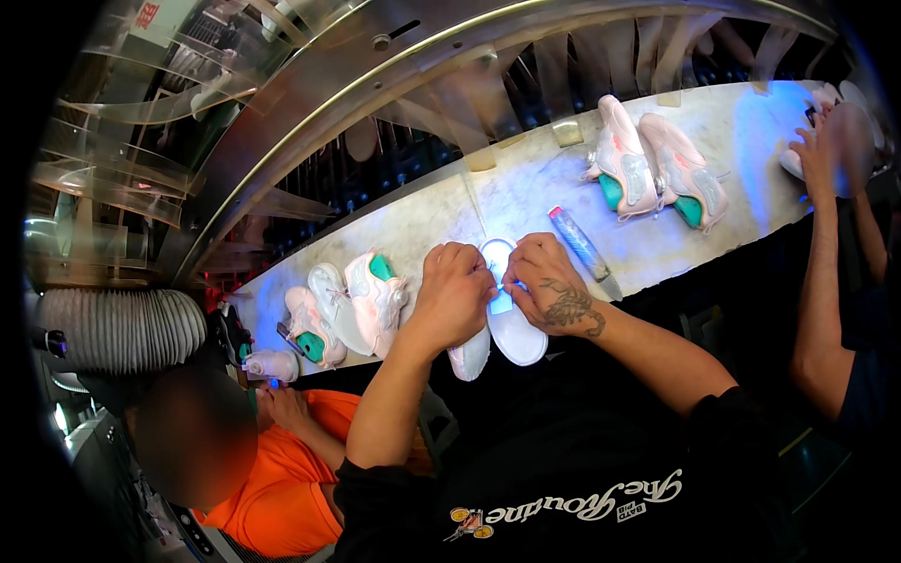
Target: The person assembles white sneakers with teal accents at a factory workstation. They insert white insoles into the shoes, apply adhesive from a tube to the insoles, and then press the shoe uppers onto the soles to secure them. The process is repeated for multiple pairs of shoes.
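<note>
Directly in front of me lies a white shoe sole (518, 340), its upper part lit bright blue. Over it my left hand (452, 293) and my right hand (549, 281) meet, fingers of both closed in a pinch. Whatever small thing is between the fingertips is too bright and small to make out. A second white sole (471, 357) sits beside the first, partly behind my left hand. Right of my right hand rests a long tool (584, 248) with a blue-wrapped handle, a red end and a grey tip.
Pale pink and white sneakers with green linings stand on the worktop (436, 214), one pair (643, 169) to the right, several shoes (343, 310) to the left. A person in orange (282, 469) sits at left; another person's arm (824, 281) reaches in at right. A metal machine frame (310, 122) spans the far side.
</note>
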Demonstrator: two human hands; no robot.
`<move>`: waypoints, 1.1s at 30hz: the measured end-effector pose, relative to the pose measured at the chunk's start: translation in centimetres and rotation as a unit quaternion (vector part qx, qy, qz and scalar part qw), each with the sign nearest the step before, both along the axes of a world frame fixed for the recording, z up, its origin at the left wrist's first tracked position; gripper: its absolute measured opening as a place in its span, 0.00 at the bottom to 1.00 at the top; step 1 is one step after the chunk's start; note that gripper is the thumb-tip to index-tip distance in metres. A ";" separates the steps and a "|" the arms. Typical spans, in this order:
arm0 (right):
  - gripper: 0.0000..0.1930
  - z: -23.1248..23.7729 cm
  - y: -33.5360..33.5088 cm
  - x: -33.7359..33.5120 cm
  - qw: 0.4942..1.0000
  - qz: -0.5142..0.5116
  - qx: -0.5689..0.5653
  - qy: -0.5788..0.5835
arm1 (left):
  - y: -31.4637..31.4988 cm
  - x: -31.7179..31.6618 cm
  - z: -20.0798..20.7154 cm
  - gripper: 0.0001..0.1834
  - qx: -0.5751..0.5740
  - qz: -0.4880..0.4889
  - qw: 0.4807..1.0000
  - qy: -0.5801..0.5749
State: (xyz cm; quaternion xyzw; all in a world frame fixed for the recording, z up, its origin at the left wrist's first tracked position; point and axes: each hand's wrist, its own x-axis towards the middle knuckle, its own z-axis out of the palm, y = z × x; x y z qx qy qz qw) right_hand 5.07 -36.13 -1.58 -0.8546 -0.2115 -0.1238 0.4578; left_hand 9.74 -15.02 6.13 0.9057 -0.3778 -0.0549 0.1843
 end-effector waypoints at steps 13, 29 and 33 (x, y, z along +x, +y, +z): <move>0.10 0.8 -0.9 0.4 0.999 0.032 -0.001 0.015 | 0.0 0.6 -0.4 0.04 0.031 -0.003 0.999 0.013; 0.08 3.1 -1.4 0.8 0.970 0.038 -0.222 0.086 | 0.7 -1.3 0.0 0.11 -0.050 0.028 0.998 0.014; 0.12 3.4 -0.5 2.0 0.952 0.042 -0.265 0.147 | 0.6 -1.1 -0.2 0.11 -0.063 0.061 0.994 0.060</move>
